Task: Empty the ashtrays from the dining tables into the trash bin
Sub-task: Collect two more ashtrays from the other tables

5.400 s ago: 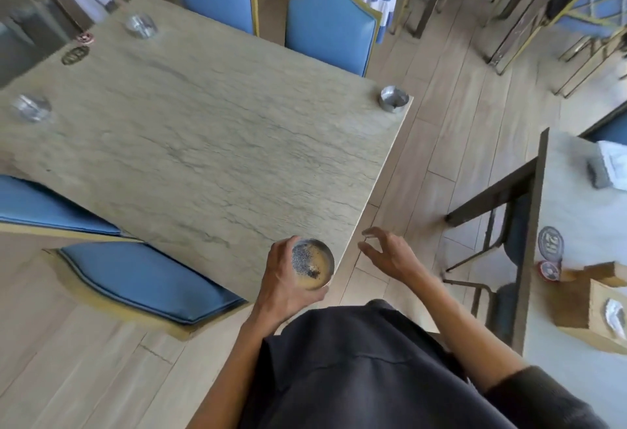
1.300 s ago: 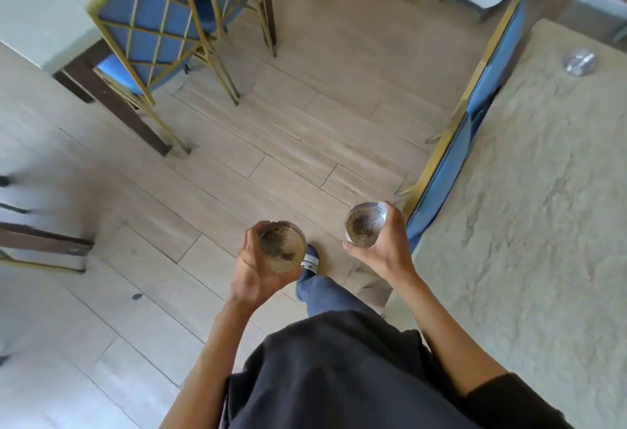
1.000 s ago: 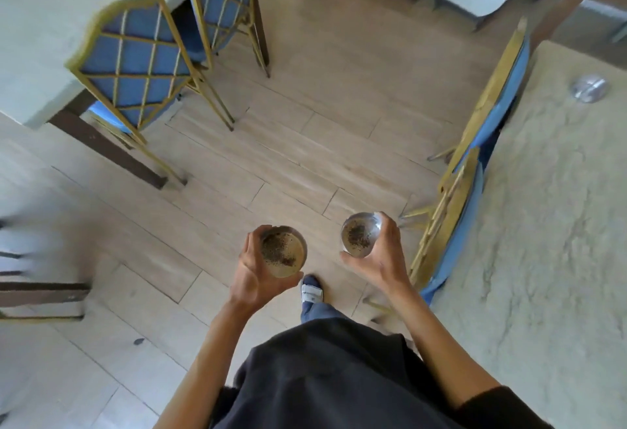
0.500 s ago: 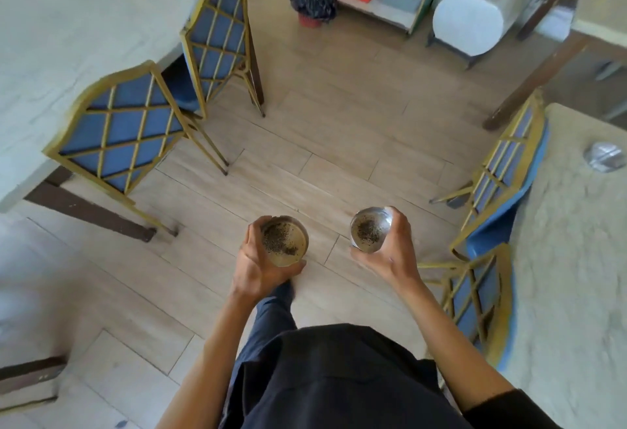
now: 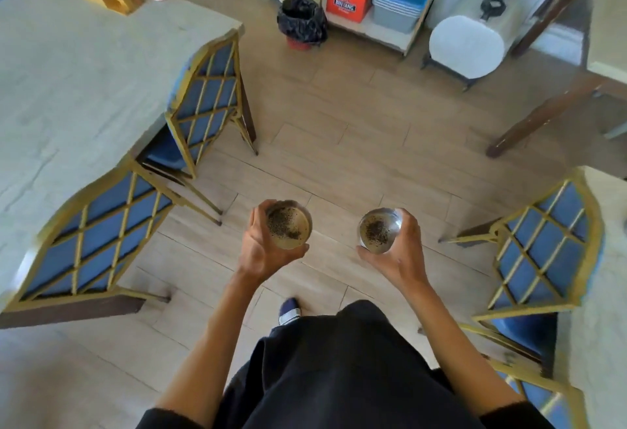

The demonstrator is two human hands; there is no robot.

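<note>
While standing in the aisle between dining tables, the person is gripping two ashtrays, one per hand: the left hand [image 5: 263, 252] is cupping the left ashtray [image 5: 288, 225], the right hand [image 5: 397, 252] the right ashtray [image 5: 377, 231]. Both are sitting level, holding loose ash. They are probably light, rigid and slick, so gripping around the rim wall seems safest. One trash bin [image 5: 302, 21] is waiting far ahead.

Two ashtrays [image 5: 288, 225] [image 5: 378, 230], one per hand, face one trash bin [image 5: 302, 21]; two chairs [image 5: 210, 99] [image 5: 91, 238] to its left, two [image 5: 546, 245] [image 5: 543, 398] to its right.
</note>
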